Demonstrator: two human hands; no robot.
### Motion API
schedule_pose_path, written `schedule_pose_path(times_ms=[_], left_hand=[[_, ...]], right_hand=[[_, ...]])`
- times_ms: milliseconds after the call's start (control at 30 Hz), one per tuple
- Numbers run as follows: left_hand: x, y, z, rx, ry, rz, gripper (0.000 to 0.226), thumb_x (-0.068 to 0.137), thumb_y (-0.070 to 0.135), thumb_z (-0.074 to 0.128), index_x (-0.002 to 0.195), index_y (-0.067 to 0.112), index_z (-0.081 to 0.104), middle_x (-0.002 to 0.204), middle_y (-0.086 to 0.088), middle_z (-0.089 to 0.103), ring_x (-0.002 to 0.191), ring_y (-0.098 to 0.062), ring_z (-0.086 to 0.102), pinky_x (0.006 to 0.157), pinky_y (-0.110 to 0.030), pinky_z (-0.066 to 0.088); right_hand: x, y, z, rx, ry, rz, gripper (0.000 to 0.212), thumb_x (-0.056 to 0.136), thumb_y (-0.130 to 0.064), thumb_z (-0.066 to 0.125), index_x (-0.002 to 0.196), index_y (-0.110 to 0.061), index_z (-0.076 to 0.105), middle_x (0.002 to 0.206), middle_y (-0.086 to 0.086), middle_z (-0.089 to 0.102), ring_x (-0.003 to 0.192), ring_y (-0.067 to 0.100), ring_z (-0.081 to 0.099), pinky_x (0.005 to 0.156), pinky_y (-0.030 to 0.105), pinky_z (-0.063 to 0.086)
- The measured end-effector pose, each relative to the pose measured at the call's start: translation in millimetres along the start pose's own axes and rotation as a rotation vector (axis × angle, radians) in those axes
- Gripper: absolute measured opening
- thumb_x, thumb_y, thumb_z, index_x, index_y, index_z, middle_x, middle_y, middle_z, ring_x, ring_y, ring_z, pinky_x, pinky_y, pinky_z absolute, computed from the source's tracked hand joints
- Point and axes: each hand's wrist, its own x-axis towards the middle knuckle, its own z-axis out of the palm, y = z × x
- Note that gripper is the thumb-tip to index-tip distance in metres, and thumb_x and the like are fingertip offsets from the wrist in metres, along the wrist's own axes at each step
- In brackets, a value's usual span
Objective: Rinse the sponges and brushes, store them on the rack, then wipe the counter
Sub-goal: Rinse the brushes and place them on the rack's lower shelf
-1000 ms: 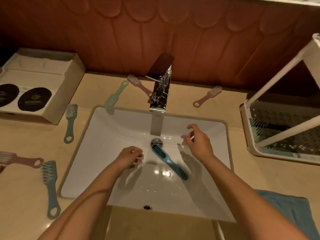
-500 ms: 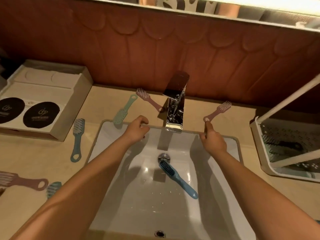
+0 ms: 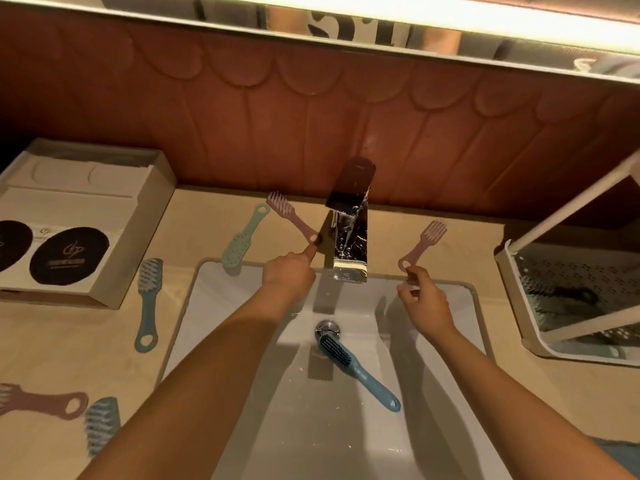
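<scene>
Head view shows you the beige worktop (image 3: 52, 344) with the white sink (image 3: 460, 313) set in its middle. Right of the sink stands the white rack (image 3: 512, 271), and a dark brush lies inside it, too dim to describe. Left of the sink, far back, is a cardboard box (image 3: 145, 216) with round black pads.

Behind the sink rises the chrome faucet (image 3: 349, 233). Inside the sink, a blue brush (image 3: 360, 372) lies with its bristle end just beside the drain (image 3: 327, 328).

Your left hand (image 3: 287, 275) reaches over the sink's back rim, left of the faucet; its fingers touch the ring end of a pink brush (image 3: 294, 218), but you cannot tell if they grip it. Your right hand (image 3: 426, 303) is right of the faucet, and its fingers pinch the ring end of another pink brush (image 3: 424, 245).

Left of the sink lie a mint brush (image 3: 242, 239), a grey-blue brush (image 3: 147, 303), and near the sink's front corner a third pink brush (image 3: 45, 405) beside one more blue brush (image 3: 100, 424).
</scene>
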Motion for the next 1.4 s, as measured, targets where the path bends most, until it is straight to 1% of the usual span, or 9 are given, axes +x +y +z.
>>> schedule_pose_path(times_ms=[167, 300, 467, 667, 900, 1067, 1167, 1267, 1400], left_hand=[[-34.3, -15.6, 22.8, -0.088, 0.124, 0.042, 0.058, 0.093, 0.019, 0.039, 0.146, 0.022, 0.016, 0.12, -0.012, 0.05, 0.104, -0.031, 0.054, 0.076, -0.04, 0.046], [-52.1, -21.7, 33.2, -0.278, 0.221, 0.008, 0.041, 0.094, 0.022, 0.041, 0.133, 0.016, 0.03, 0.126, -0.007, 0.045, 0.111, -0.026, 0.049, 0.084, -0.04, 0.047], [-37.7, -12.2, 29.6, -1.008, 0.222, -0.306, 0.029, 0.094, 0.022, 0.048, 0.118, 0.005, 0.043, 0.111, -0.013, 0.055, 0.104, -0.031, 0.054, 0.084, -0.036, 0.044], [-12.7, -1.6, 30.4, -1.696, -0.061, -0.607, 0.025, 0.088, 0.035, 0.058, 0.079, 0.012, 0.053, 0.065, -0.002, 0.046, 0.054, -0.014, 0.042, 0.05, -0.023, 0.027], [1.0, 11.4, 19.4, -1.69, -0.045, -0.805, 0.027, 0.089, 0.036, 0.057, 0.084, 0.01, 0.06, 0.072, 0.002, 0.061, 0.069, -0.014, 0.059, 0.063, -0.027, 0.046], [2.7, 15.9, 15.4, -1.674, 0.087, -0.83, 0.022, 0.088, 0.03, 0.061, 0.084, 0.009, 0.063, 0.058, 0.002, 0.055, 0.041, -0.007, 0.051, 0.033, -0.015, 0.029], [-6.5, 18.5, 13.6, -1.715, 0.053, -0.744, 0.019, 0.09, 0.023, 0.055, 0.099, 0.008, 0.064, 0.049, 0.002, 0.049, 0.033, -0.008, 0.045, 0.032, -0.014, 0.028], [-29.7, 23.0, 9.0, -1.69, -0.057, -0.59, 0.02, 0.092, 0.021, 0.052, 0.074, 0.013, 0.052, 0.063, 0.0, 0.055, 0.063, -0.011, 0.06, 0.057, -0.025, 0.049], [-54.3, 21.6, 13.1, -1.518, -0.137, -0.414, 0.019, 0.095, 0.025, 0.048, 0.084, 0.015, 0.06, 0.092, -0.006, 0.066, 0.09, -0.018, 0.06, 0.084, -0.036, 0.045]], right_hand=[[-11.1, -4.2, 4.1, 0.286, 0.172, 0.121, 0.019, 0.089, -0.013, 0.059, 0.105, -0.003, 0.061, 0.103, 0.013, 0.066, 0.09, 0.022, 0.06, 0.079, 0.029, 0.045], [-13.0, -3.4, 9.7, 0.467, 0.211, 0.266, 0.009, 0.085, -0.017, 0.064, 0.089, -0.009, 0.06, 0.078, 0.002, 0.06, 0.083, 0.028, 0.063, 0.083, 0.049, 0.053], [-6.3, -15.2, 5.2, 0.616, 0.206, 0.348, 0.035, 0.087, -0.024, 0.063, 0.118, -0.015, 0.051, 0.086, 0.007, 0.061, 0.082, 0.03, 0.065, 0.071, 0.039, 0.055], [-15.3, -8.5, 5.7, 0.464, 0.031, 0.215, 0.036, 0.092, -0.013, 0.051, 0.128, -0.022, 0.048, 0.098, 0.011, 0.06, 0.091, 0.033, 0.063, 0.074, 0.041, 0.054], [-17.8, -9.6, 0.3, 0.474, 0.097, 0.229, 0.011, 0.088, -0.016, 0.061, 0.098, -0.013, 0.058, 0.087, 0.006, 0.064, 0.088, 0.026, 0.062, 0.087, 0.047, 0.051], [-16.1, -9.0, 3.2, 0.605, 0.221, 0.297, 0.006, 0.085, -0.011, 0.063, 0.089, -0.007, 0.062, 0.069, 0.007, 0.059, 0.073, 0.018, 0.056, 0.088, 0.047, 0.05], [-19.7, -7.4, 3.8, 0.675, 0.311, 0.324, 0.01, 0.085, -0.008, 0.063, 0.077, -0.012, 0.058, 0.065, 0.007, 0.054, 0.07, 0.018, 0.054, 0.086, 0.043, 0.051], [-24.5, -9.3, -0.9, 0.738, 0.368, 0.312, 0.014, 0.085, -0.004, 0.062, 0.081, -0.016, 0.056, 0.062, 0.004, 0.052, 0.067, 0.017, 0.054, 0.08, 0.037, 0.051], [-34.9, -7.0, -5.6, 0.844, 0.332, 0.348, 0.023, 0.087, -0.004, 0.059, 0.105, -0.015, 0.051, 0.077, 0.008, 0.064, 0.074, 0.018, 0.061, 0.077, 0.029, 0.05]])
